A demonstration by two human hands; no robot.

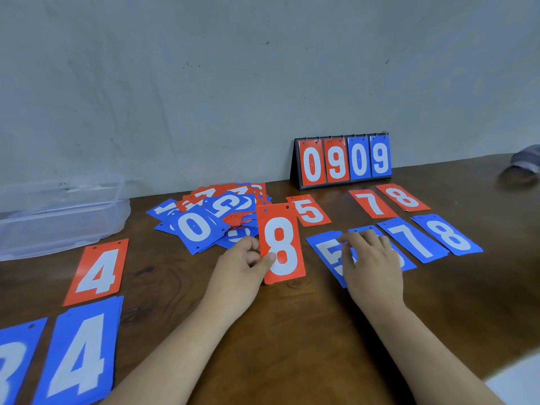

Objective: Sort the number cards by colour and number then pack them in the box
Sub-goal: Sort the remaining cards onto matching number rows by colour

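Blue cards lie closest, at the left edge of the brown wooden surface (292,331): a blue 3 card (11,366) and a blue 4 pile (79,355). A red 4 card (98,271) sits just behind them. In the middle, the left hand (239,267) pinches a red 8 card (282,244) by its side, thumb on the front. The right hand (371,258) rests with loose fingers on a blue 5 card (327,249) and holds nothing. To its right lie a blue 7 card (412,239) and a blue 8 card (448,233). Behind those are a red 5 card (309,210), a red 7 card (372,203) and a second red 8 card (404,197). A messy card pile (222,200) of red and blue lies behind the left hand, with a blue 0 card (194,229) on top. The clear plastic box (58,211) sits far left by the wall. A flip scoreboard (344,160) stands at the back, showing 0909.
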